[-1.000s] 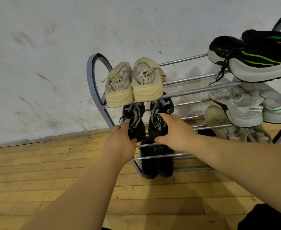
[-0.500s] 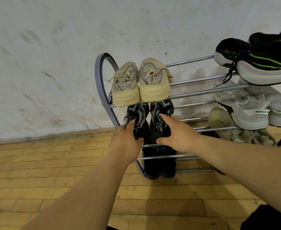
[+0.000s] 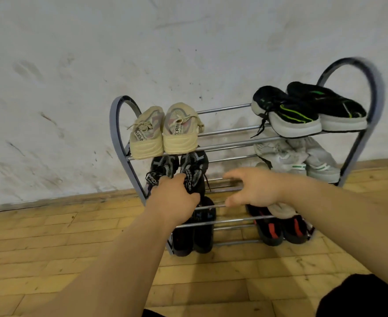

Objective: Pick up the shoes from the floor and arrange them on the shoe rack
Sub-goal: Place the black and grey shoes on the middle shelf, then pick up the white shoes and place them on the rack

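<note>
A grey metal shoe rack with arched ends stands against the wall. On its second tier at the left sits a black-and-grey pair of shoes, toes towards the wall. My left hand is closed over their heels. My right hand hovers to the right of that pair, in front of the rails, fingers apart and holding nothing. A beige pair sits on the top tier just above.
Black-and-green shoes are on the top tier at the right, with white-grey shoes below them. Black-and-red shoes and a black pair fill the bottom tier. The floor is wood planks; the wall is scuffed white.
My right hand has let go of the right black-and-grey shoe and moved right with its fingers spread. My left hand stays on the pair. The view has shifted right, showing the whole rack.
</note>
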A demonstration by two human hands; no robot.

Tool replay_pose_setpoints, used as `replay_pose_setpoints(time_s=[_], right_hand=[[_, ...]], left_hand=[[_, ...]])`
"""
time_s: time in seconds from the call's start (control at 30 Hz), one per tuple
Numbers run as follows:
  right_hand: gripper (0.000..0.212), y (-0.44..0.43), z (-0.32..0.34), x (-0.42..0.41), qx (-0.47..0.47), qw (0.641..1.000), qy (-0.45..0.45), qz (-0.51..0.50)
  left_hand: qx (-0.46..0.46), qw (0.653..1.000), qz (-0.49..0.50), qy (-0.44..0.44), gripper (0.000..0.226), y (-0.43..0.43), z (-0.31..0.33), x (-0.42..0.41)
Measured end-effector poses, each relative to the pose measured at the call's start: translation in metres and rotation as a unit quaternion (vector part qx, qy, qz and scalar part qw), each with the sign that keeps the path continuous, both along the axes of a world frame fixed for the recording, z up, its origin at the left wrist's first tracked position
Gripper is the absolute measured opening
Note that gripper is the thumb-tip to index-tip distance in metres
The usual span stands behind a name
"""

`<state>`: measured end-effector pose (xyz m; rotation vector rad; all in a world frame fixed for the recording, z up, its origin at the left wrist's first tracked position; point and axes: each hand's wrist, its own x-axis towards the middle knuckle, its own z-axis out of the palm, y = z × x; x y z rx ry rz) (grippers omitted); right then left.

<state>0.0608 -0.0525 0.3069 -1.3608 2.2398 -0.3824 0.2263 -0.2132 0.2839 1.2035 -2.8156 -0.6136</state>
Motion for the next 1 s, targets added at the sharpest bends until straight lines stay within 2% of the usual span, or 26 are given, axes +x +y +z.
replay_pose_setpoints(time_s=[0.1,0.3,0.43,0.57,0.73,0.83,0.93,1.0], right_hand=[[0.088,0.041,0.014,-0.022,0.059,0.998,-0.017,-0.005],[0.098,0.123,0.025,-0.076,0.186,0.979,-0.058,-0.067],[0.089,0.193,0.003,-0.107,0.151,0.969,-0.1,-0.168],[0.092,0.273,-0.072,-0.134,0.13,0.944,-0.068,-0.296],[0.101,0.352,-0.198,-0.157,0.17,0.869,-0.093,-0.456],[0.105,0.373,-0.269,-0.156,0.223,0.83,-0.138,-0.492],[0.09,0.38,-0.328,-0.16,0.235,0.832,-0.123,-0.487],[0.098,0.372,-0.345,-0.16,0.22,0.817,-0.125,-0.519]], left_hand=[[0.015,0.997,-0.072,0.034,0.08,0.034,0.003,-0.023],[0.002,0.979,-0.201,0.021,0.077,0.119,-0.015,-0.082],[0.024,0.966,-0.256,-0.017,0.078,0.162,-0.046,-0.117],[0.026,0.952,-0.297,-0.07,0.084,0.198,-0.076,-0.148],[0.014,0.929,-0.353,-0.108,0.092,0.228,-0.118,-0.175],[0.015,0.927,-0.35,-0.133,0.09,0.233,-0.139,-0.185],[0.02,0.929,-0.339,-0.147,0.089,0.233,-0.155,-0.191],[0.024,0.929,-0.337,-0.153,0.088,0.23,-0.164,-0.195]])
